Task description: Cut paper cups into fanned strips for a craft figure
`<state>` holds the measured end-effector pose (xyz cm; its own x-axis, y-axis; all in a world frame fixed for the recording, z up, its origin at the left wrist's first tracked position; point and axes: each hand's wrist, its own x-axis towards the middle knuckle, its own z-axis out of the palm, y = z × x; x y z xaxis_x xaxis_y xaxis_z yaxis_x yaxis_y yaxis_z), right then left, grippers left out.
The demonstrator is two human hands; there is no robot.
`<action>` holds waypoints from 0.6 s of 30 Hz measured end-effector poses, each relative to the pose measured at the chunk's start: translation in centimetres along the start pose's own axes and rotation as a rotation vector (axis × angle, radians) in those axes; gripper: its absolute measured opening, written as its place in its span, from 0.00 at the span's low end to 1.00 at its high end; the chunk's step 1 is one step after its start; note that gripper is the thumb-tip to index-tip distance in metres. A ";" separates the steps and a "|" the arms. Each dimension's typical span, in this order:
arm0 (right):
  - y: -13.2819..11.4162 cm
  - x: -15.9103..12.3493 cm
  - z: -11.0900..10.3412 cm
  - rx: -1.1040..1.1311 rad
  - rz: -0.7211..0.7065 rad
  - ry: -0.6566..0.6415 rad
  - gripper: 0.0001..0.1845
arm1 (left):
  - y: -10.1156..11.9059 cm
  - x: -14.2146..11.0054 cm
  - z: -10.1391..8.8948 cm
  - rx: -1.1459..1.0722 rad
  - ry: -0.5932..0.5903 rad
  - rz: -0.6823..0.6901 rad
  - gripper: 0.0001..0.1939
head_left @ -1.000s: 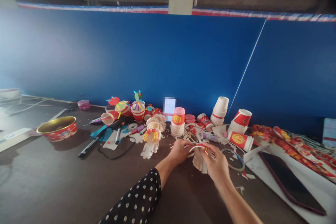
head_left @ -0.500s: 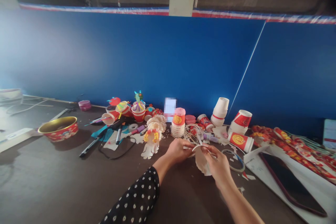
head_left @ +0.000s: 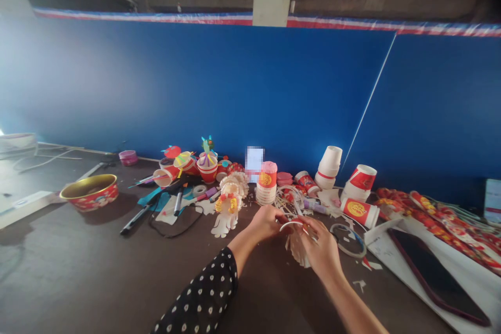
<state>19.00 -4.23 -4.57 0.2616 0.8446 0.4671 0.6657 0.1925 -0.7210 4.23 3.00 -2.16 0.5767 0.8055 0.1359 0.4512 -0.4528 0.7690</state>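
Between my hands, just above the dark table, is a white cut paper cup piece point(head_left: 297, 251) with a curved rim and a scalloped lower edge. My left hand point(head_left: 266, 223) is closed at the left end of its rim, fingertips partly hidden. The thumb and fingers of my right hand point(head_left: 321, 244) pinch it from the right. Left of my hands lies a figure made of white scalloped paper point(head_left: 224, 224) with yellow and red parts. A stack of paper cups point(head_left: 266, 195) with a pink top stands just beyond my left hand.
White cups point(head_left: 327, 167) stand upside down at the back right. A phone point(head_left: 434, 274) lies on a white box lid point(head_left: 475, 266). A tape roll point(head_left: 348, 241) and paper scraps are near my right hand. Further left are markers point(head_left: 136, 219) and a gold-lined bowl point(head_left: 92, 195).
The paper cup piece has turned, so its curved rim now shows as a wider arc, lower and further left. Both hands stay closed on it and have shifted only slightly.
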 end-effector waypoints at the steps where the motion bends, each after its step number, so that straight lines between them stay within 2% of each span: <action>1: 0.0 0.0 0.1 0.001 -0.006 -0.004 0.13 | -0.1 0.1 0.1 -0.058 -0.007 -0.009 0.15; 7: -0.2 -0.3 0.1 0.016 -0.113 -0.013 0.15 | 0.0 0.2 0.5 -0.258 -0.027 0.011 0.17; 9: -0.4 -0.3 0.0 0.022 -0.132 -0.007 0.15 | 0.3 0.0 0.6 -0.299 -0.080 0.013 0.19; 12: -0.7 -0.3 -0.2 0.040 -0.142 0.007 0.16 | 0.6 -0.3 0.6 -0.396 -0.158 0.031 0.14; 14: -0.9 -0.4 -0.2 0.047 -0.146 0.008 0.17 | 0.7 -0.4 0.6 -0.393 -0.168 0.041 0.11; 18: -0.8 -0.4 -0.2 0.069 -0.144 0.001 0.18 | 0.3 -0.2 0.8 -0.237 -0.087 0.078 0.10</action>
<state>18.45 -4.82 -4.06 0.1679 0.8050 0.5690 0.6471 0.3454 -0.6797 4.82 2.33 -2.47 0.6645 0.7312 0.1542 0.2365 -0.4016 0.8847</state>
